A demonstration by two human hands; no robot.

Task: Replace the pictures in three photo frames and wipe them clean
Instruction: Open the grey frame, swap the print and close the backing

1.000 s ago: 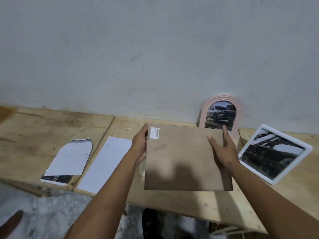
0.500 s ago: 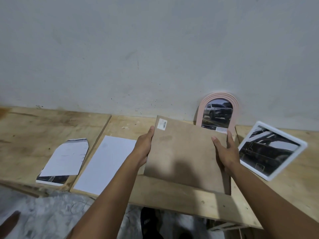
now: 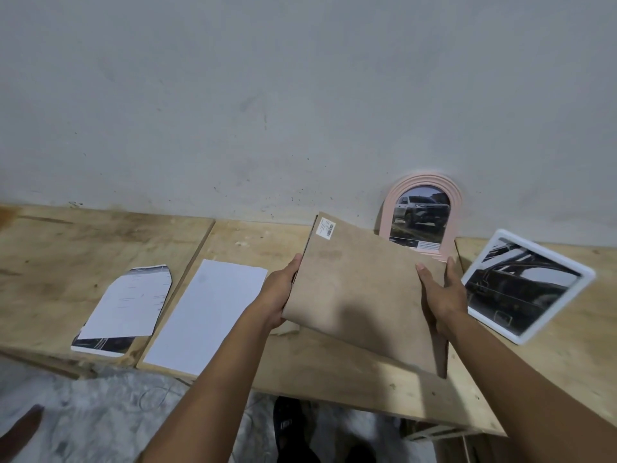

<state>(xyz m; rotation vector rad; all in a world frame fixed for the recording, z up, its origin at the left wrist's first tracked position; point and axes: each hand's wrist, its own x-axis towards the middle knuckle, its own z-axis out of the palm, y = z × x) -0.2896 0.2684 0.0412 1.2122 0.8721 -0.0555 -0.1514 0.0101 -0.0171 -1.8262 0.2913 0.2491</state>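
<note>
I hold a large frame [image 3: 360,292] back side up, its brown backing board facing me with a white barcode sticker near its far left corner. My left hand [image 3: 280,292] grips its left edge and my right hand [image 3: 440,295] grips its right edge; it tilts, rotated clockwise, above the table. A pink arched frame [image 3: 421,218] with a car picture leans on the wall behind it. To the right a white square frame [image 3: 526,285] with a dark car picture lies on the table.
The wooden table [image 3: 83,248] runs along a grey wall. A white sheet [image 3: 207,315] lies left of my left hand, and an arch-cut picture [image 3: 125,305], white side up, lies further left on another dark picture. The table's front edge is near me; floor shows below.
The frame in my hands has turned clockwise and tilted, its far left corner swinging toward the wall. Both hands keep their grip on its edges.
</note>
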